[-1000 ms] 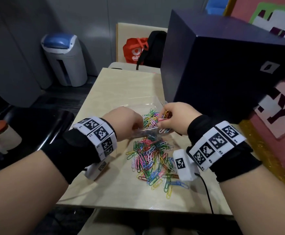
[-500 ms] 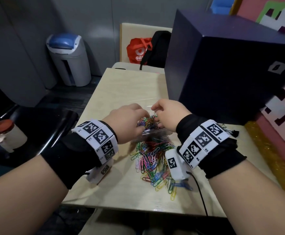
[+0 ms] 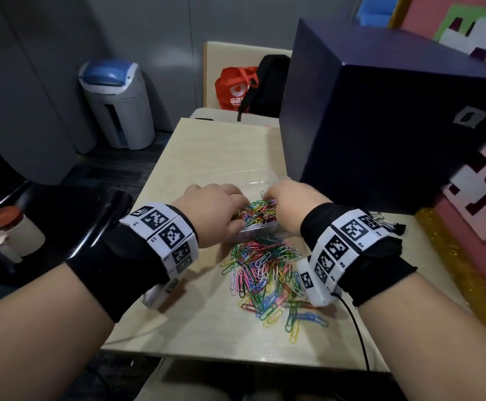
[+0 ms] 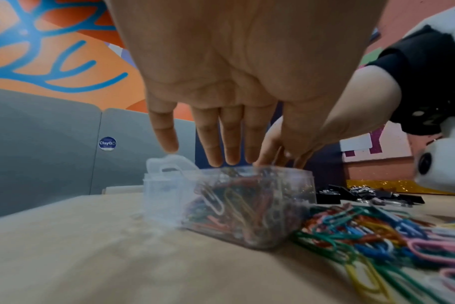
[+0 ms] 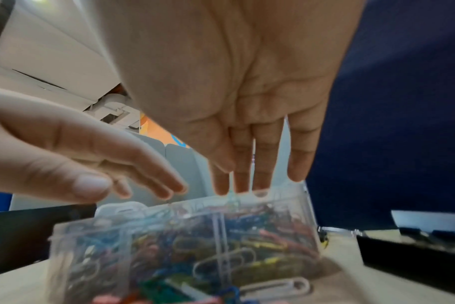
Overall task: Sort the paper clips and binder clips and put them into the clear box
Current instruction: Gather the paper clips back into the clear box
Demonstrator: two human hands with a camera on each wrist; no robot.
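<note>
The clear box [image 3: 260, 227] sits under 2 flat-fingered hands, left hand [image 3: 211, 211], right hand [image 3: 293, 204].

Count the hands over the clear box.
2: left hand over the box's left part, right hand over its right; both above the clear box.

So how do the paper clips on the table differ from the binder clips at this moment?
The paper clips are multicoloured wire loops; the binder clips are black with silver handles. The paper clips lie in a broad loose heap in front of the clear box, between the wrists; the binder clips sit in a small cluster to the right, past the right wrist. Both lie loose on the table, outside the box.
</note>
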